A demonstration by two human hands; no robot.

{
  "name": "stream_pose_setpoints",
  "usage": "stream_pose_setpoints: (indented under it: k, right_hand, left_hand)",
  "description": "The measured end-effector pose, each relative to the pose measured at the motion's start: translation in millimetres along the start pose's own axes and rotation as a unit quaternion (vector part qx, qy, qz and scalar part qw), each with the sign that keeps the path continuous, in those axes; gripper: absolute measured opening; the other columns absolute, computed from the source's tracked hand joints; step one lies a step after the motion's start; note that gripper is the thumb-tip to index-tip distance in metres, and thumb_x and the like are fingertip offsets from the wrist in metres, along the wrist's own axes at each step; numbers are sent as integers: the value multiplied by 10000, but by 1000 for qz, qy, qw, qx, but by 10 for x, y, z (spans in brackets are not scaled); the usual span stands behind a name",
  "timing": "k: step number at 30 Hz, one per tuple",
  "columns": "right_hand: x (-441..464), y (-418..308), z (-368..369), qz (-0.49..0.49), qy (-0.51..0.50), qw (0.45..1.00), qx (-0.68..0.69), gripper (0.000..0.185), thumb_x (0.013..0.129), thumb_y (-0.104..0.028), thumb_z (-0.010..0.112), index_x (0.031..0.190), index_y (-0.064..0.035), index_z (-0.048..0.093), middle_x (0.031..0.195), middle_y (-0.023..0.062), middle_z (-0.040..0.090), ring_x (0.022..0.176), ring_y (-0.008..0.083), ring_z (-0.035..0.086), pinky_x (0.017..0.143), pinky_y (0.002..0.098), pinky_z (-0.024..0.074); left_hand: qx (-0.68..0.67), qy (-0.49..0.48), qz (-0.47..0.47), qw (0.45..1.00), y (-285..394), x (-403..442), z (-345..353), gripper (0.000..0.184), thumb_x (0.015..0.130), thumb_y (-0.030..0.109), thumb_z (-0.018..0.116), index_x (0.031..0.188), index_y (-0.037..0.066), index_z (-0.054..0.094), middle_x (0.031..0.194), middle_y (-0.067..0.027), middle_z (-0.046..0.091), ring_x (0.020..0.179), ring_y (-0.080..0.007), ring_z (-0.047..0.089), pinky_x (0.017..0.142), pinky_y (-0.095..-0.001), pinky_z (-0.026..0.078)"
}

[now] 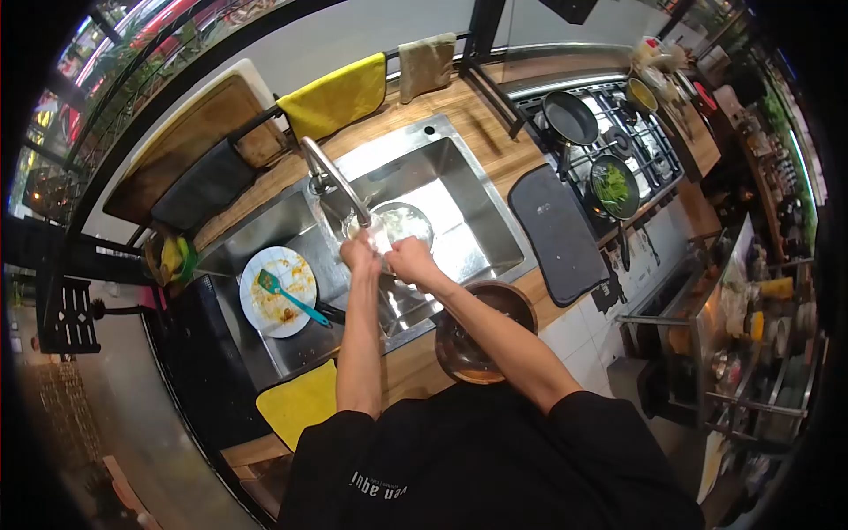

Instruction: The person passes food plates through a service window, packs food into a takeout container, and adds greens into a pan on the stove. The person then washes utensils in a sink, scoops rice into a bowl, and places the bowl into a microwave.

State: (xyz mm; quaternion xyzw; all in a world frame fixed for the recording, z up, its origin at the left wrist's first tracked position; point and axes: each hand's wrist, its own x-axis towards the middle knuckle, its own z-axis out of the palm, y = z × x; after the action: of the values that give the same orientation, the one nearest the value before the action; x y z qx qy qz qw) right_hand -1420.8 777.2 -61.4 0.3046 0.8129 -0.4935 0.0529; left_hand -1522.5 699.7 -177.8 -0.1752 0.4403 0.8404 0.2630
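Both of my hands are close together beneath the curved metal faucet (336, 177), over the steel sink (473, 190). My left hand (359, 253) is closed, its fingers curled just below the spout. Facing it, my right hand (411, 259) is closed too, with a small gap between them. Something pale and blurred, perhaps water or a clear item, shows between the hands; what the fingers hold cannot be made out. Behind them in the basin sits a round metal bowl or pan (413, 219) with whitish, foamy-looking contents.
Left of the basin lies a soiled white plate (296, 276) with a teal spatula (291, 298). A brown bowl (486, 331) stands under my right forearm. Yellow cloths (336, 95) hang behind and lie in front. Pans (570, 117) rest on the stove at right, beside a dark mat (556, 234).
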Motion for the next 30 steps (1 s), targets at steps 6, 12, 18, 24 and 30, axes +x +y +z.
stream_pose_setpoints:
  k: [6,12,18,24,30]
  right_hand:
    - [167,69,66,-61,53,993,-82,341,833,-238,498,802,51,676,807,278,661,767,405,666,731,453,524]
    - [-59,47,-547,-81,-147,949,-267,373,881,-230,511,803,102,661,832,306,649,822,434,654,789,467,523]
    - [-493,250,-1247,-127,103,947,-276,207,840,-96,502,949,18,635,911,288,643,871,460,629,775,506,502]
    - [-882,996,-1506,-98,164,962,-196,198,829,-141,619,951,13,597,871,271,629,824,426,615,740,466,489]
    - [-1788,1518,-1464,141,125,981,42,536,825,-432,705,1058,39,598,801,111,642,763,198,607,720,364,484]
  left_hand:
    - [-41,-96,-125,987,98,-293,127,253,887,-1,620,1112,-97,555,1029,-171,649,863,-272,678,717,-367,580]
    - [161,-59,50,984,-160,163,-221,199,890,-55,546,1085,-69,585,944,-185,667,813,-277,691,748,-388,589]
    - [240,-147,-4,960,-164,184,-126,204,893,72,491,1036,-56,562,881,-183,652,778,-286,677,742,-335,579]
    - [598,-1,9,801,-715,124,-248,444,906,299,534,1158,-61,592,1144,-324,609,1061,-416,619,915,-419,469]
    - [362,-234,-173,886,-223,-1263,-10,564,998,478,415,1247,-19,504,1155,-150,606,970,-212,620,786,-343,498]
